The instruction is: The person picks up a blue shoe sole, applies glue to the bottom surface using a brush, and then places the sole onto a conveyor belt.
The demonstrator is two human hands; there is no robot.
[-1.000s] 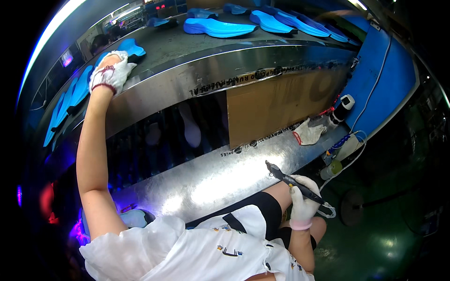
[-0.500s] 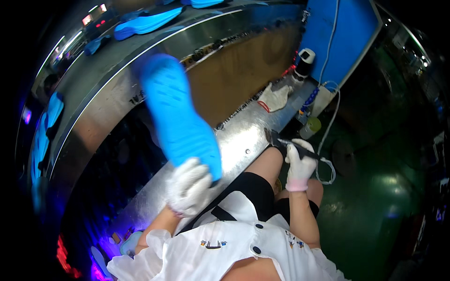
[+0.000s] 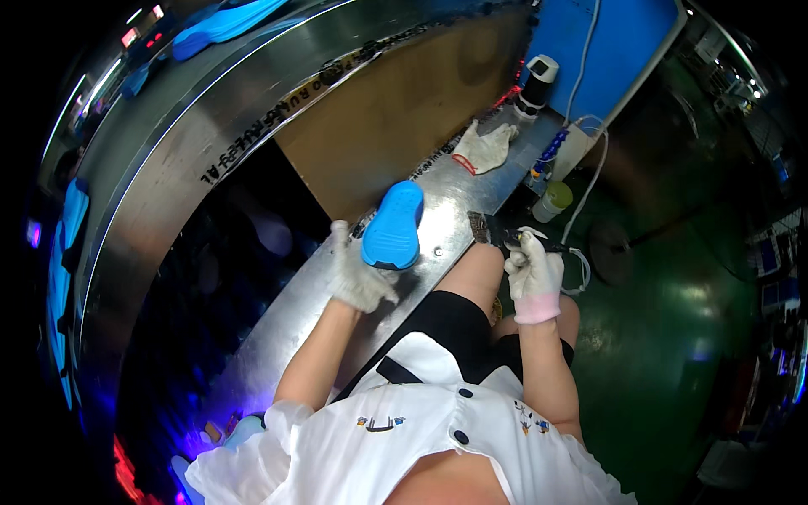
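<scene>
One blue shoe sole [image 3: 393, 227] shows near the middle of the frame, over the metal bench [image 3: 454, 195]. Beside it my left grip [image 3: 357, 278] is spread wide; I can't tell whether it touches the sole. Right of centre, my right grip [image 3: 537, 271] is closed around a brush [image 3: 479, 226]. A white glove [image 3: 486, 149] lies upper right.

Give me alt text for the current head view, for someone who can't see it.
A gloved left hand is at a blue sole over a metal bench, its grip unclear, while the gloved right hand holds a black tool. A loose glove lies farther along the bench, and more soles line a dark surface at left.
</scene>
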